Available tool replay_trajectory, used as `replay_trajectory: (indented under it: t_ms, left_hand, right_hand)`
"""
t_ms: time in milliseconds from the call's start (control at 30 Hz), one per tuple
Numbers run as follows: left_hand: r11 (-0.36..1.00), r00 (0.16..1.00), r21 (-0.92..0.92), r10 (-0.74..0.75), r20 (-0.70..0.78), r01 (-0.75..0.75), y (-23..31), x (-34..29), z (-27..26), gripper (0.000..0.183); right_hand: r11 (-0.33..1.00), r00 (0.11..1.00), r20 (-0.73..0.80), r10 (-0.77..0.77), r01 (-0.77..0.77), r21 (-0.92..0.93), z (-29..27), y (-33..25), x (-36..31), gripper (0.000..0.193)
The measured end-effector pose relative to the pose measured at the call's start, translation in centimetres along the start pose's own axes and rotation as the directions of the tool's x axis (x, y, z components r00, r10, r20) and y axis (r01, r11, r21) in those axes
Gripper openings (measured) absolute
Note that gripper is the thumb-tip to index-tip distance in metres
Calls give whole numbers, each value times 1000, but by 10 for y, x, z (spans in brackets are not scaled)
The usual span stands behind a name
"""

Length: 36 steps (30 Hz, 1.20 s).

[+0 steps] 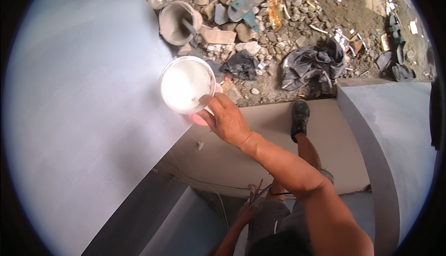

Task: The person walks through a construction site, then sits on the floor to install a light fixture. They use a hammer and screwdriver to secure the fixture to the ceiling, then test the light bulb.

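My right hand (228, 121) reaches out from the lower right and grips the near rim of a white plastic tub (188, 81). Its thumb and fingers are closed over the edge. The tub's pale inside faces up, with a few dark specks near the right wall, and pink shows along its outside. It is beside the pale blue-grey wall surface (83, 93). Low down, next to my thigh, my left hand (246, 212) is small and partly hidden. It looks closed around something thin among dark and brown rods (254, 193), which I cannot make out.
Two dirty buckets (179, 23) lie at the rubble's edge. Beyond the ledge (274, 121), where my dark shoe (300, 115) stands, are stones, a worn sandal (247, 5) and black cloth (313, 65). Thin cables (218, 186) run along the ledge's near edge. A blue-grey block (395, 130) stands right.
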<state>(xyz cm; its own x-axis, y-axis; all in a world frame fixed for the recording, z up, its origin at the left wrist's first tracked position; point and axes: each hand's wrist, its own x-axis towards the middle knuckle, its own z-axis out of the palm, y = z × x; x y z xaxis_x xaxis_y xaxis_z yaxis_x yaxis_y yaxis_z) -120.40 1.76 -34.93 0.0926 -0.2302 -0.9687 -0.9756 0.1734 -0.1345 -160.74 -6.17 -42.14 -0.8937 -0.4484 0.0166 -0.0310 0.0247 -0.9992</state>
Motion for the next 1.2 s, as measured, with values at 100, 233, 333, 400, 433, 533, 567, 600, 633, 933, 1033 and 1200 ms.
replay_trajectory:
  t_ms: [100,233,333,400,433,533,567,600,633,933,1033,1200]
  left_hand:
    - [1000,1000,24,-8,-14,9,-36,10,6,44]
    - [999,999,15,-46,-22,46,-52,15,11,41]
    - [998,999,-21,-51,-5,51,-85,28,30,41]
    - [999,999,-32,12,-38,-13,-111,44,46,43]
    - [999,1000,-25,-31,-2,31,-111,48,49,47]
    - [994,993,-39,-105,58,107,-78,38,45,54]
    - [994,994,-49,-90,53,93,-73,36,45,54]
    - [995,996,-59,-76,49,79,-69,34,45,54]
    - [998,998,-38,-53,27,54,-63,32,46,53]
    - [999,994,21,-47,102,46,-16,19,39,53]
    - [999,999,33,30,30,-31,-24,26,45,53]
    - [998,1000,65,21,-1,-21,6,22,32,54]
  right_hand:
    - [996,996,79,30,-37,85,21,-27,-16,32]
    - [993,996,82,-24,14,120,35,-31,-30,32]
    - [989,995,102,-13,-2,150,36,-32,-34,31]
    - [988,994,111,13,-30,153,31,-29,-33,31]
    - [989,993,112,27,-43,143,27,-27,-32,30]
    - [989,992,119,43,-60,138,23,-23,-34,29]
    - [988,992,112,48,-64,140,20,-24,-34,29]
    - [988,993,107,58,-73,138,18,-23,-34,29]
    - [987,993,100,68,-81,136,16,-23,-33,29]
    - [993,993,106,56,-67,98,-3,-19,-39,27]
    - [890,945,85,315,-325,321,-14,-9,-38,26]
    - [254,658,298,692,-608,753,-57,61,-38,34]
